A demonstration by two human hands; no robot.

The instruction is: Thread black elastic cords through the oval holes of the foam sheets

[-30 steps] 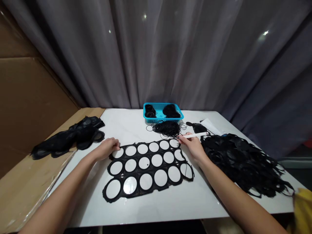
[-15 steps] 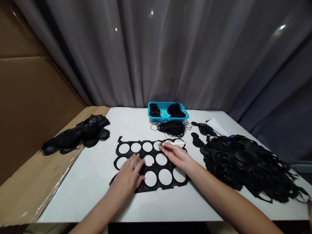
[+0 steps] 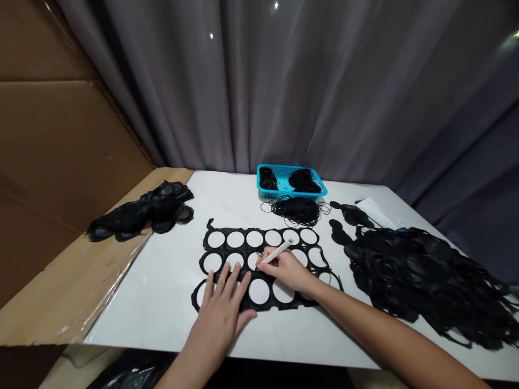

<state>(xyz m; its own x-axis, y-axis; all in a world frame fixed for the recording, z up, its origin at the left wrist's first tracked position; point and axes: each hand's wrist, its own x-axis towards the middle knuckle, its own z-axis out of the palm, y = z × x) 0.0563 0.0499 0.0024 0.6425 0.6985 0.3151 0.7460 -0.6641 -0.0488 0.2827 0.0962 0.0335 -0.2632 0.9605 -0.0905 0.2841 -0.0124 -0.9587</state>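
Both hands have shifted on the sheet since the earlier view: the slim white marker pen [image 3: 275, 252] now stands up in the right hand [image 3: 286, 268], no longer lying flat beneath it, and the left hand [image 3: 221, 308] has moved down to the sheet's lower left corner. The black perforated sheet [image 3: 245, 239], a flexible web of round holes in three rows, lies flat near the middle of the white marble-look table [image 3: 162, 308], with a small tab curling up at its top left corner.

The right hand's fingers are pinched closed around the pen, with its tip at the edge of a middle-row hole. The left hand is open, its fingers spread and pressing flat on the sheet. The hands are apart but near each other, and together they hide some of the holes.

The step in hand appears to be pen work at that hole, which calls for the sheet to stay flat and unmoved beneath the left hand.

Beyond the sheet, a tangle of thin black cords [image 3: 298, 210] lies just in front of a turquoise plastic mesh basket [image 3: 284, 189] holding black coils. A large heap of black cut material [image 3: 417, 275] lies to the right, and a loose black bundle [image 3: 141, 213] rests on flattened brown cardboard [image 3: 60, 162] to the left.
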